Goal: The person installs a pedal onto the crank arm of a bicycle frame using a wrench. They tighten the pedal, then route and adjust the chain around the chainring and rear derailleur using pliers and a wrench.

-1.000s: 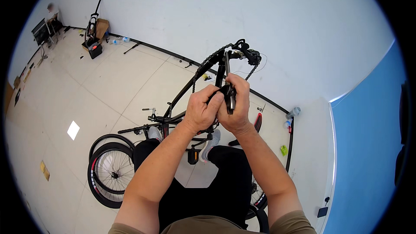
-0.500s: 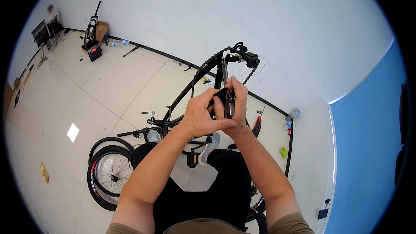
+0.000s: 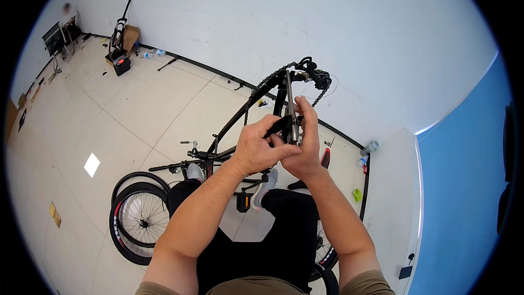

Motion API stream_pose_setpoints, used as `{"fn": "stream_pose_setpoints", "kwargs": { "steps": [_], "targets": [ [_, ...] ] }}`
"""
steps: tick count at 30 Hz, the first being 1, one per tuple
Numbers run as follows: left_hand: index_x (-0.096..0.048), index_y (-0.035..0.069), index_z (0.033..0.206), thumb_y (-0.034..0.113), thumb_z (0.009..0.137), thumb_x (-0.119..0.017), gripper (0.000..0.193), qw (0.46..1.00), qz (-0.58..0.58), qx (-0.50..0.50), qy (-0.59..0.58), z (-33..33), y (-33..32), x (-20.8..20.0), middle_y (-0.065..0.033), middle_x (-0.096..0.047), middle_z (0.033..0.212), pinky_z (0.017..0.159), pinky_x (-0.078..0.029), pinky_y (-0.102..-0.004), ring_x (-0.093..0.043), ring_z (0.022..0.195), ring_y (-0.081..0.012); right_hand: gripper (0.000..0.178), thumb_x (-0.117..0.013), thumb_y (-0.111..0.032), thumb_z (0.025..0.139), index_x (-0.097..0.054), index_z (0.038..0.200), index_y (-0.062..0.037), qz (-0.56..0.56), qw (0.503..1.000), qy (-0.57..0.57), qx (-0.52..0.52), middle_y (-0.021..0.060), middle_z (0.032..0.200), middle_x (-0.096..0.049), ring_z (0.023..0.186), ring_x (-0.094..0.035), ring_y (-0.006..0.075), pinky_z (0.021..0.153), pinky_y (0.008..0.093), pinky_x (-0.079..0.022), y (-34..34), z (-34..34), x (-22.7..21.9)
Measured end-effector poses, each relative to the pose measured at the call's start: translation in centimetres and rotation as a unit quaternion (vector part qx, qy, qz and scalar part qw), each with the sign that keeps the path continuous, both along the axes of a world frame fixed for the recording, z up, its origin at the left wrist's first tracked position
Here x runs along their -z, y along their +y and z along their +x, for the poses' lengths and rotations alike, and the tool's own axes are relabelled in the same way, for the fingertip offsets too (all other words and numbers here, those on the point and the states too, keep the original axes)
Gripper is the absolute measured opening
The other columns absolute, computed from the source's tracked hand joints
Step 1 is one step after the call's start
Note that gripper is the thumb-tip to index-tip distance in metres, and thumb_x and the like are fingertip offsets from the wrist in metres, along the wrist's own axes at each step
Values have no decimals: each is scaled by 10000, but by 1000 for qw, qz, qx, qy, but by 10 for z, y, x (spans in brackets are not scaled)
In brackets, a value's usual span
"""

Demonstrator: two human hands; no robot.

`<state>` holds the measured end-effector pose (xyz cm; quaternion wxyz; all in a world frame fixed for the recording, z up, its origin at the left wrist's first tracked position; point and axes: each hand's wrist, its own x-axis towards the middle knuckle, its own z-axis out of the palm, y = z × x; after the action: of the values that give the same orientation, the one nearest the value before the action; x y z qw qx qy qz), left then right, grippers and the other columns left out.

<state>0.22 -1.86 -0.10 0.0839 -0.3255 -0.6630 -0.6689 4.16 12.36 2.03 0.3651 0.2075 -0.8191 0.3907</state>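
A black and grey metal part with a long, narrow bar (image 3: 289,90) pointing away from me is between my hands; its exact kind I cannot make out. My left hand (image 3: 255,145) closes on its dark side, with the thumb reaching across toward the right hand. Around the other side curl the fingers of my right hand (image 3: 305,145), and its palm hides part of the piece. Beyond and below stands a black bicycle frame (image 3: 232,120), its chain (image 3: 267,83) and rear derailleur (image 3: 322,79) toward the wall. A pedal (image 3: 243,202) hangs between my feet.
Wheels (image 3: 115,224) lie at my left, and another wheel (image 3: 326,248) shows by my right leg. A black and red saddle-like piece (image 3: 326,158) lies right of my hands. Bottles (image 3: 370,147) stand by the right wall. A person (image 3: 68,15) sits far left, near an open box (image 3: 131,38).
The held part has turned, so its bar and silver end show more plainly. My right hand has shifted slightly right, and its fingers have spread a little along the part.
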Motion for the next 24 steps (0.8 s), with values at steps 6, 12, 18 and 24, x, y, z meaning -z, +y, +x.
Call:
{"fn": "stream_pose_setpoints", "kwargs": {
  "steps": [6,12,18,24],
  "targets": [
    [-646,49,1065,448,657,-939,642,997,-16,-45,55,1,4,0,-6,-567,614,529,-501,-289,-560,534,-145,636,-630,63,828,-446,1437,71,-51,994,-77,-52,203,1332,-584,1143,-625,282,970,385,-518,21,23,-7],
    [-617,33,1029,548,641,-916,711,983,-34,-114,139,-1,7,5,-10,-581,607,505,-509,-298,-603,518,-167,383,-580,-248,1002,-621,1210,71,-390,861,-320,-61,156,1082,-700,924,-679,204,836,337,-539,13,4,-58],
    [-607,54,970,588,643,-904,693,979,-32,-114,164,-2,7,6,0,-527,580,493,-497,-314,-579,494,-184,346,-698,-358,929,-701,949,-12,-363,801,-473,-56,35,806,-656,704,-620,125,614,285,-476,17,-35,-69],
    [-575,43,1044,443,643,-946,677,979,-32,-102,176,0,3,2,-37,-597,659,547,-499,-311,-593,551,-196,303,-686,-319,912,-704,851,-23,-322,825,-464,-12,3,718,-613,592,-538,104,542,289,-402,9,-35,-79]
  ]
}}
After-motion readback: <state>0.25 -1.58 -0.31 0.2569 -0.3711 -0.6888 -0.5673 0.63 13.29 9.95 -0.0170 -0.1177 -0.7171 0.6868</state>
